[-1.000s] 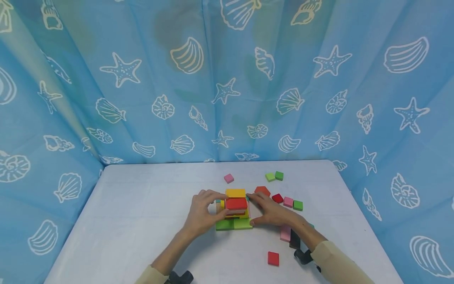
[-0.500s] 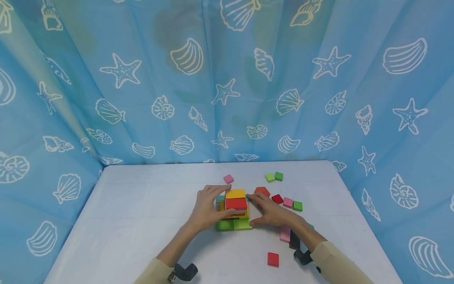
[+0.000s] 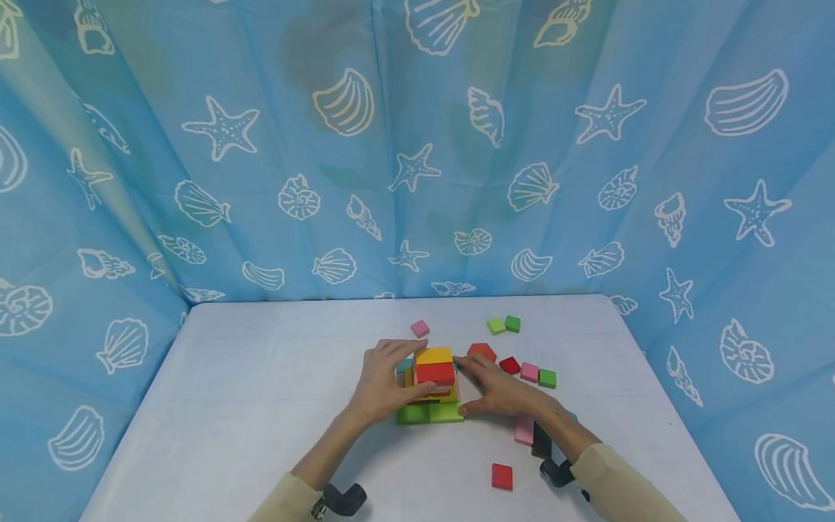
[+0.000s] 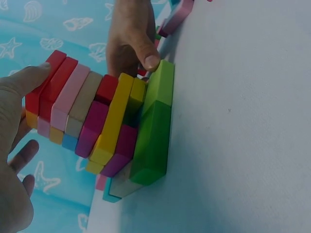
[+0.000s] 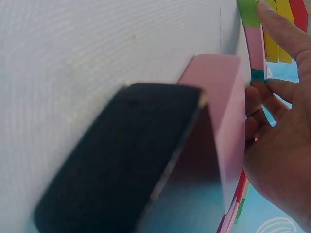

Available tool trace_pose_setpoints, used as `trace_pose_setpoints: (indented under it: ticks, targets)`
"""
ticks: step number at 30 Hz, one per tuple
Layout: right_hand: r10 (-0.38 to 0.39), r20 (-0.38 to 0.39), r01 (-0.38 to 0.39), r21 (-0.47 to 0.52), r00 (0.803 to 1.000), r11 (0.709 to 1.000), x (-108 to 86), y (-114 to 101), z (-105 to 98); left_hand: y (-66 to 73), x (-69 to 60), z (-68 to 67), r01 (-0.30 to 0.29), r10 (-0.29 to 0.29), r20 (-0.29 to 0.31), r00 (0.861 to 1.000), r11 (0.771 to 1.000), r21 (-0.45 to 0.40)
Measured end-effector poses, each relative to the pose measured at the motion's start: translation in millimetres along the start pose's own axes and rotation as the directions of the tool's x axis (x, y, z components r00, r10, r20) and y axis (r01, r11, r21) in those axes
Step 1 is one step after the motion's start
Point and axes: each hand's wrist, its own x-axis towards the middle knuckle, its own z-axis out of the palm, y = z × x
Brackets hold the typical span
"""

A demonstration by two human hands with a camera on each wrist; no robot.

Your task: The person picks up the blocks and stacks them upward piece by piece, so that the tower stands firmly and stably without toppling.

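Note:
A layered stack of coloured wooden building blocks (image 4: 99, 116) stands mid-table. Its base shows light green (image 3: 446, 412) and dark green (image 3: 414, 414) blocks at the front. On top, a red block (image 3: 435, 373) lies in front of a yellow block (image 3: 433, 355). My left hand (image 3: 385, 380) spans this top layer, thumb on the red front and index finger round the back. Low on the right side, my right hand (image 3: 499, 388) holds the base, its thumb at the light green corner and a fingertip by a teal block (image 5: 257, 75).
Right of the stack lie loose blocks: an orange-red pentagon (image 3: 482, 351), a red piece (image 3: 510, 365), pink (image 3: 530, 373) and green (image 3: 547, 378) ones. A black block (image 3: 541, 440) and a pink block (image 3: 525, 430) lie under the right wrist. A red block (image 3: 501, 476) is nearer the front.
My left hand has shifted slightly right and its index finger now reaches farther behind the top layer. The thumb has slid right across the front. My right hand has stayed put.

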Motion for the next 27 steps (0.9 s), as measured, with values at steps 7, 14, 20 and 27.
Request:
trace_pose_setpoints:
  ticks: [7, 14, 20, 27]
  targets:
    - [-0.007, 0.005, 0.007, 0.014, 1.0, 1.0, 0.0, 1, -1, 0.2, 2.7, -4.1, 0.042, -0.041, 0.017, 0.999, 0.997, -0.06]
    - [-0.007, 0.003, 0.007, 0.011, 1.0, 1.0, 0.1, 0, -2, -31.3, 27.7, -8.8, 0.12, -0.122, 0.005, 0.993, 0.97, -0.212]
    - [-0.004, 0.004, 0.004, 0.015, 1.0, 1.0, -0.6, 0, -2, -68.2, 52.9, 1.3, 0.147, -0.138, 0.074, 0.988, 0.981, -0.127]
    - [-0.012, 0.013, 0.011, 0.023, 1.0, 1.0, -0.6, 1, -2, -88.4, 70.3, 19.9, 0.159, -0.142, 0.227, 0.963, 0.986, -0.057]
